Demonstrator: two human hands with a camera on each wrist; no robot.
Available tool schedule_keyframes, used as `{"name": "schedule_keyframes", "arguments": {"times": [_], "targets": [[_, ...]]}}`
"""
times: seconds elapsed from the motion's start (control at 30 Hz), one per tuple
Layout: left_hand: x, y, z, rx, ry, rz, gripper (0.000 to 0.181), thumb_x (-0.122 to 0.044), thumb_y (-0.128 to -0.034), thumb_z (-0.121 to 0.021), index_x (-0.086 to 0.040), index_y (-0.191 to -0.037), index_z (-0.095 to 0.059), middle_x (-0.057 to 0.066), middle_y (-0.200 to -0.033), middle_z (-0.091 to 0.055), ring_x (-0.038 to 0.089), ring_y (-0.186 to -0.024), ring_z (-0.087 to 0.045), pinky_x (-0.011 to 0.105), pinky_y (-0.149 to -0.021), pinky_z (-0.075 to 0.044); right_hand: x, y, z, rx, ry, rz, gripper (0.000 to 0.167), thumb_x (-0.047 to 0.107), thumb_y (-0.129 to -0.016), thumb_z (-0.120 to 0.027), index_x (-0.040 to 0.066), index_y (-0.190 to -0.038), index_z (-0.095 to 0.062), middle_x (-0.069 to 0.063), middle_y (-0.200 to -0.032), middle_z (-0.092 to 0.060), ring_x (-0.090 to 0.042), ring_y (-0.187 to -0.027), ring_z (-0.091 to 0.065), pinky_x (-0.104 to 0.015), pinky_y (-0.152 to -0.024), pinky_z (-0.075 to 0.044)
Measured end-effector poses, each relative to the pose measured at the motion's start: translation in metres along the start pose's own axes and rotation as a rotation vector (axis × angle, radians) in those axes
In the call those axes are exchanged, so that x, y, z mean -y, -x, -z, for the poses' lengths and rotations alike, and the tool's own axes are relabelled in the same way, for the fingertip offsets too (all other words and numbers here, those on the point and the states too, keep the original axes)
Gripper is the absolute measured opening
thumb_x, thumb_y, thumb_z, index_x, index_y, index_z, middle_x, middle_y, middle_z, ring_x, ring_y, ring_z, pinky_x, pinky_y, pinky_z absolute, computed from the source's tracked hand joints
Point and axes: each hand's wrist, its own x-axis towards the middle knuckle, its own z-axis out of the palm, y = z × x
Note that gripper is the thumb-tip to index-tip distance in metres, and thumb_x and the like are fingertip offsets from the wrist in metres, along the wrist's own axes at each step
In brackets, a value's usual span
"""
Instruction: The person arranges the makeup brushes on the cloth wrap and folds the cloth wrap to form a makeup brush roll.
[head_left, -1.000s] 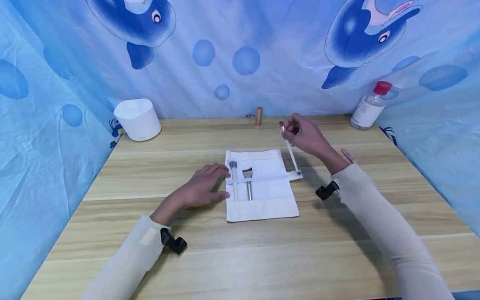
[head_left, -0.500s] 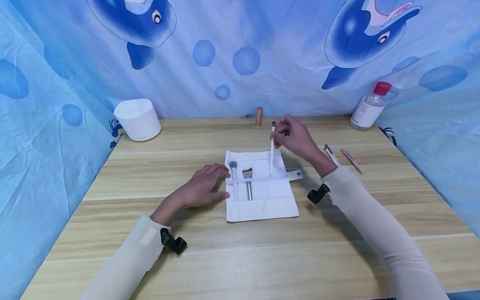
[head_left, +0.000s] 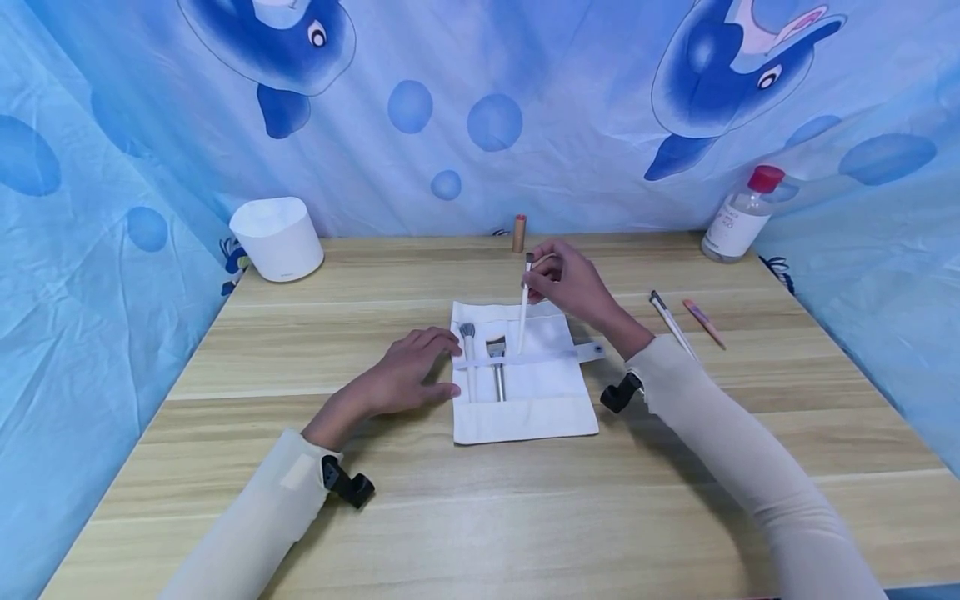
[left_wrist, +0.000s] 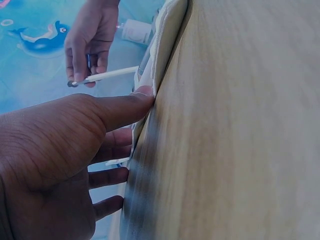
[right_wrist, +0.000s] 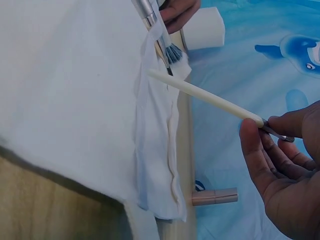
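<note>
A white cloth brush roll (head_left: 540, 421) lies unfolded on the table, with a thin strap across its middle. Under the strap sit a fluffy makeup brush (head_left: 468, 333) at the left and a wide silver-handled brush (head_left: 498, 375) beside it. My right hand (head_left: 573, 283) pinches a slim white-handled makeup brush (right_wrist: 210, 97) near its bristle end. The handle points down, its tip at the strap, right of the silver-handled one; contact cannot be told. My left hand (head_left: 408, 371) rests at the roll's left edge, thumb and fingertips touching the cloth (left_wrist: 167, 45).
Right of the roll lie another white-handled brush (head_left: 671, 321) and a short pinkish stick (head_left: 703, 323). At the back stand a white round-cornered container (head_left: 277, 242), a copper-coloured tube (head_left: 519, 233) and a red-capped bottle (head_left: 738, 217). A snap tab (head_left: 592, 352) sticks out from the roll's right side.
My right hand has carried the slim brush leftward from beside the snap tab to over the roll, turning it more upright. The other white-handled brush has come into sight. My left hand stays put.
</note>
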Motion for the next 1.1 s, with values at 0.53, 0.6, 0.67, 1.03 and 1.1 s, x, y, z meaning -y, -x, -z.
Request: {"name": "schedule_keyframes", "arguments": {"times": [0.53,0.6,0.67,1.03,1.1], "targets": [[0.001,0.001,-0.001,-0.009,-0.006,-0.004,0.055,-0.037,-0.0929,-0.072,-0.006,-0.134,-0.054,0.011,-0.148,-0.043,0.034,-0.137,-0.036,0.062,-0.107,-0.03,-0.016,0.005,-0.014,0.111,-0.002,-0.127,0.036,0.012,-0.1,-0.063,0.008,-0.133,-0.048,-0.014,-0.1,-0.071,-0.031,-0.081,-0.071,-0.047,-0.08,-0.057],[0.001,0.001,-0.002,-0.01,-0.004,-0.004,0.055,-0.037,-0.0929,-0.072,-0.006,-0.134,-0.054,0.011,-0.148,-0.043,0.034,-0.137,-0.036,0.062,-0.107,-0.03,-0.017,0.006,-0.015,0.13,0.006,-0.136,0.036,0.012,-0.1,-0.063,0.008,-0.133,-0.048,-0.014,-0.101,-0.071,-0.031,-0.081,-0.071,-0.044,-0.078,-0.058],[0.001,0.002,-0.002,-0.007,-0.005,0.001,0.054,-0.037,-0.0931,-0.072,-0.006,-0.134,-0.054,0.011,-0.148,-0.043,0.034,-0.137,-0.036,0.061,-0.107,-0.029,-0.017,0.007,-0.016,0.151,0.006,-0.142,0.037,0.012,-0.1,-0.063,0.006,-0.133,-0.048,-0.015,-0.102,-0.07,-0.033,-0.081,-0.071,-0.043,-0.077,-0.058],[-0.003,0.001,-0.001,-0.005,-0.018,0.001,0.057,-0.038,-0.092,-0.073,-0.007,-0.135,-0.054,0.009,-0.148,-0.044,0.032,-0.138,-0.036,0.058,-0.11,-0.029,-0.019,0.017,-0.022,0.277,-0.011,-0.207,0.034,0.012,-0.098,-0.066,0.0,-0.127,-0.052,-0.019,-0.098,-0.07,-0.034,-0.082,-0.071,-0.042,-0.077,-0.059],[-0.002,0.0,-0.001,-0.007,-0.024,-0.002,0.057,-0.038,-0.0921,-0.073,-0.007,-0.135,-0.054,0.009,-0.148,-0.044,0.032,-0.138,-0.036,0.058,-0.109,-0.029,-0.018,0.019,-0.022,0.29,0.005,-0.205,0.031,0.012,-0.098,-0.066,-0.001,-0.124,-0.054,-0.018,-0.098,-0.07,-0.032,-0.082,-0.071,-0.041,-0.077,-0.058]]}}
